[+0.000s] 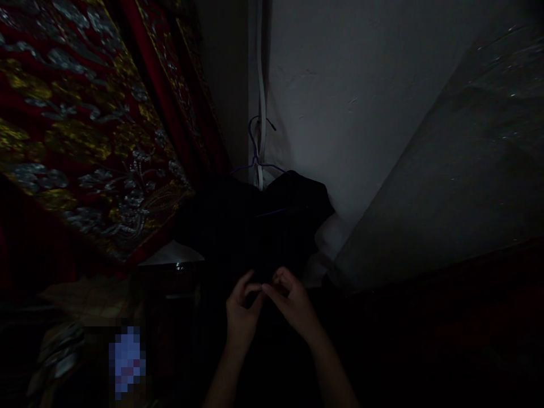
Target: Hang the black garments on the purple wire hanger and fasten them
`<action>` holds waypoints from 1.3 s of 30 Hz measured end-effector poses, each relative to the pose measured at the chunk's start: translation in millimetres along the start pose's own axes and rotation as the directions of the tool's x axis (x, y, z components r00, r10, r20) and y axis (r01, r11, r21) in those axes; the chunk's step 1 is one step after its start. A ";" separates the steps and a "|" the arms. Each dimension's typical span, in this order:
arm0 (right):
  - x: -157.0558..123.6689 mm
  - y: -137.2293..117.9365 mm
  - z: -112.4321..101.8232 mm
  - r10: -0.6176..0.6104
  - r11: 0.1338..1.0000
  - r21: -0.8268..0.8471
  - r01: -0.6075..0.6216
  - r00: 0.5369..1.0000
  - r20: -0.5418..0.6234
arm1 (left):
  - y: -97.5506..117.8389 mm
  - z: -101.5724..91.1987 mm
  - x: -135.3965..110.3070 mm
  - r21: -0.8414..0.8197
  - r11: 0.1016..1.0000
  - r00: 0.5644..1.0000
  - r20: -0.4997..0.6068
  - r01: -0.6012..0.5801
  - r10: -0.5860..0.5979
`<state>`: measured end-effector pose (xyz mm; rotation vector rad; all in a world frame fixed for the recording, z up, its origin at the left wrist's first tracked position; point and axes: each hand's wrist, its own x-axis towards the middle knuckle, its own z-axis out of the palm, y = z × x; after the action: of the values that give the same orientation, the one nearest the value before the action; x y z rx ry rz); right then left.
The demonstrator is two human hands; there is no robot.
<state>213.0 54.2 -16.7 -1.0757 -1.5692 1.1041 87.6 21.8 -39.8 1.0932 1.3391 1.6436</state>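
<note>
The scene is very dark. A black garment hangs on a purple wire hanger in the corner of the room. Both my hands are raised at its lower edge, fingertips meeting. My left hand pinches with thumb and fingers together. My right hand has its fingers curled in toward the left one. They seem to pinch the dark fabric, but what lies between the fingers is too dark to make out.
A red cloth with gold and silver embroidery hangs at the left. A white wall stands behind, with a white cable running down the corner. A grey slanted panel leans at the right. A blurred pale patch lies at lower left.
</note>
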 end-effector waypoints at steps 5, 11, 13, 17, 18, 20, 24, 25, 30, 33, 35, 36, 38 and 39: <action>-0.4 -6.2 -13.3 0.000 0.998 -0.065 0.003 0.999 0.050 | -0.6 -4.3 2.3 0.121 0.991 0.998 0.001 -0.064 0.064; -11.2 -2.9 -0.5 0.022 0.997 -0.073 -0.016 0.996 0.083 | 8.7 -7.8 2.1 0.126 0.972 0.978 0.090 -0.197 0.186; -9.5 -4.6 2.4 0.024 0.997 -0.070 -0.016 0.994 0.107 | 8.4 -11.3 3.2 0.126 0.969 0.976 0.082 -0.212 0.203; -5.9 -7.3 7.1 0.072 0.995 0.065 -0.080 0.991 0.116 | 0.2 -16.4 1.8 0.166 0.969 0.983 0.042 -0.183 0.179; -5.3 -7.8 8.0 0.111 0.985 0.115 -0.127 0.985 0.133 | -2.3 -16.6 0.6 0.172 0.971 0.986 0.020 -0.166 0.165; -1.9 -11.0 8.7 0.193 0.953 0.203 -0.224 0.968 0.162 | -6.0 -15.9 -2.3 0.167 0.978 0.992 -0.018 -0.122 0.127; 27.9 -40.9 -0.6 0.216 0.923 0.309 -0.231 0.973 0.081 | -4.7 -12.5 -5.1 0.160 0.984 0.997 0.022 -0.082 0.080; 41.0 -55.0 -5.8 0.192 0.924 0.329 -0.196 0.980 0.044 | -3.4 -11.7 -4.6 0.166 0.983 0.996 0.049 -0.082 0.075; 106.7 -137.4 -30.9 -0.025 0.891 0.449 0.068 0.995 -0.100 | -2.4 -8.9 5.0 0.210 0.973 0.988 0.141 -0.095 0.066; 118.6 -163.2 -30.0 -0.109 0.859 0.485 0.164 0.984 -0.139 | -3.9 -10.8 15.1 0.256 0.959 0.981 0.177 -0.122 0.077; 114.2 -164.4 -24.3 -0.113 0.865 0.470 0.176 0.981 -0.159 | 1.4 -14.0 23.9 0.308 0.940 0.972 0.220 -0.148 0.081; 110.4 -161.5 -21.4 -0.108 0.875 0.452 0.171 0.981 -0.162 | 7.5 -15.7 29.1 0.330 0.929 0.965 0.249 -0.166 0.084; 103.5 -152.7 -17.3 -0.114 0.899 0.405 0.167 0.982 -0.153 | 28.4 -18.5 41.5 0.342 0.910 0.948 0.290 -0.233 0.133; 101.1 -148.5 -16.2 -0.127 0.909 0.380 0.173 0.981 -0.143 | 43.1 -18.9 48.7 0.327 0.900 0.936 0.294 -0.286 0.191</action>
<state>185.7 121.4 148.5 -0.7217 -1.2470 1.1654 51.0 51.9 8.6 1.6931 1.4129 1.3850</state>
